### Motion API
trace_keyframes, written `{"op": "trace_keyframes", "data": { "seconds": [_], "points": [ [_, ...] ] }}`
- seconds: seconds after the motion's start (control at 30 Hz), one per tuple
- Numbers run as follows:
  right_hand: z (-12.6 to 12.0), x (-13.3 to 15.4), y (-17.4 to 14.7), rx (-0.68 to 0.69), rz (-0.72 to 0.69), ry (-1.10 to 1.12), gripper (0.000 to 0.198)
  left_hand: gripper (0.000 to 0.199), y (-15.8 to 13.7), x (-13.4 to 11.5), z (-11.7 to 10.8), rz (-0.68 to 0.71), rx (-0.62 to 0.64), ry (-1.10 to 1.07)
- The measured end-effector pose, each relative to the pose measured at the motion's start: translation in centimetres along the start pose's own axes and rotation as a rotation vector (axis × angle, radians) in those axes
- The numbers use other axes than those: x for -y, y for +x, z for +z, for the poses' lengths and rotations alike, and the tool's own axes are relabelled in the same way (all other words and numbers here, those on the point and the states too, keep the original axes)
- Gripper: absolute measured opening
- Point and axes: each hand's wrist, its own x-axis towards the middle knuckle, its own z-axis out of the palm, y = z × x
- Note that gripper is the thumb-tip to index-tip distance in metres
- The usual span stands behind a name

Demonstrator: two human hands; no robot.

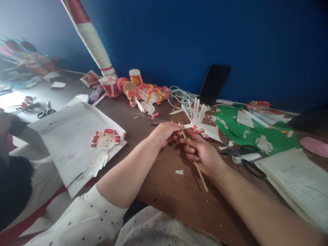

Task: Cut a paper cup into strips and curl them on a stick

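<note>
A white paper cup cut into strips (196, 119) fans out above my hands, and a few of its strips are curled with red showing. My left hand (167, 134) is closed, pinching the end of one strip between thumb and finger. In my right hand (201, 150), the fingers wrap round a thin wooden stick (202, 177) that slants down toward me. The right fingertips also touch the cut cup from below. The stick's upper end lies close to my left thumb. A finished-looking curled paper figure with a drawn face (106, 141) lies on a white sheet (69, 136) to the left.
Black-handled scissors (252, 167) and a white tube (247, 158) lie right of my hands. Behind are a green sheet with scraps (230, 126), a leaning phone (215, 83), paper cups (110, 86) and curled paper figures (151, 95). An open book (297, 181) is at right; another person sits at left.
</note>
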Motion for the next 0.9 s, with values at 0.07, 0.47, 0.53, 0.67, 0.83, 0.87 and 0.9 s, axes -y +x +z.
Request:
{"op": "trace_keyframes", "data": {
  "seconds": [0.07, 0.47, 0.53, 0.67, 0.83, 0.87, 0.9],
  "points": [
    [-0.04, -0.04, 0.01, 0.006, 0.002, -0.001, 0.034, 0.010, -0.04, -0.05, 0.10, -0.001, -0.002, 0.002],
    [-0.39, -0.09, 0.02, 0.009, 0.005, -0.050, 0.039, 0.014, 0.48, 0.18, -0.05, -0.028, 0.053, 0.020],
    [-0.37, -0.09, 0.01, 0.003, 0.000, -0.061, 0.038, 0.015, 0.45, 0.25, -0.04, -0.012, 0.053, 0.032],
    [-0.30, 0.12, -0.01, -0.005, 0.012, -0.064, 0.039, 0.016, 0.37, 0.46, -0.05, 0.031, 0.048, 0.061],
    [-0.57, 0.35, 0.13, 0.000, 0.032, -0.038, 0.034, 0.017, 0.44, 0.70, 0.01, 0.068, 0.023, 0.072],
    [-0.66, 0.35, 0.18, -0.002, 0.036, -0.029, 0.033, 0.018, 0.48, 0.71, 0.04, 0.067, 0.017, 0.068],
    [-0.75, 0.32, 0.22, -0.001, 0.040, -0.020, 0.032, 0.020, 0.50, 0.71, 0.08, 0.064, 0.014, 0.065]
  ]
}}
